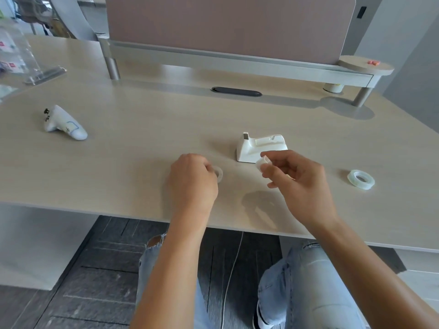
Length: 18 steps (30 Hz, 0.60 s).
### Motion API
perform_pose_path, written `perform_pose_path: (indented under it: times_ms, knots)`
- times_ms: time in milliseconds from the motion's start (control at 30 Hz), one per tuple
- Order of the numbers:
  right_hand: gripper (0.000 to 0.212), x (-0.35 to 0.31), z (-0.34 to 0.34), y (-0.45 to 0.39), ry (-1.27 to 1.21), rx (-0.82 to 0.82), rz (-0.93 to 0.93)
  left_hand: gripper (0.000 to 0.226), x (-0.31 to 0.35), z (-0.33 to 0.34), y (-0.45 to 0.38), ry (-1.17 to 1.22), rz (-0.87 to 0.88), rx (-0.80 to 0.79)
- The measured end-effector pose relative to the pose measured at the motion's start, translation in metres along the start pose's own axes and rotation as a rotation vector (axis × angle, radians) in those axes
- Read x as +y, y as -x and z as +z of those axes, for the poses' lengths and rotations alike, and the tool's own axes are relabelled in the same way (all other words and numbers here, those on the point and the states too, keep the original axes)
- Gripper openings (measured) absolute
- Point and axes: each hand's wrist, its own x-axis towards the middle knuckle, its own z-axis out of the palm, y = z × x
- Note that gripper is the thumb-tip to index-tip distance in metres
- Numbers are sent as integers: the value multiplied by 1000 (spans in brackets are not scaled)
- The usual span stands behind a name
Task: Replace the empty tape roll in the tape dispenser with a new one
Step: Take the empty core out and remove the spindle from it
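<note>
My left grip (193, 179) pinches what looks like the empty roll (218, 174); my right grip (294, 176) pinches the white hub (262, 161) beside the dispenser (261, 146).

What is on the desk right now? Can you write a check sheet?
Surface: pale wood desk, mostly bare.
Job's things: white tape dispenser with no roll in it; new tape roll lying flat to its right.
Clutter: white controller far left; plastic bags at the back left.
Grippers: left hand on empty ring; right hand pinches white hub.
Cables: nothing seen.
Surroundings: divider panel behind.
</note>
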Motion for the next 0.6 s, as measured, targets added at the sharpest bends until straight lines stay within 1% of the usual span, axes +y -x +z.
perform_pose_path:
  times_ms: [100, 167, 200, 300, 400, 533, 600]
  knots:
    - [9, 2, -9, -1, -13, -6, 17, 19, 8, 7, 4, -82, 32, 15]
    - [9, 2, -19, -1, -50, 7, 34, 31, 18, 15, 11, -98, 53, 47]
    - [9, 3, -26, 0, -62, 29, 45, 36, 25, 20, 16, -56, 71, 66]
    - [13, 9, -55, 7, -60, 143, 70, 34, 49, 43, 35, 105, 183, 71]
    - [15, 20, -92, 17, -16, 264, 96, 30, 73, 70, 53, 169, 276, -1]
    - [9, 35, -141, 36, 48, 396, 132, 26, 104, 104, 73, 181, 338, -141]
    - [7, 40, -159, 46, -15, 439, 182, 27, 118, 117, 82, 159, 376, -202]
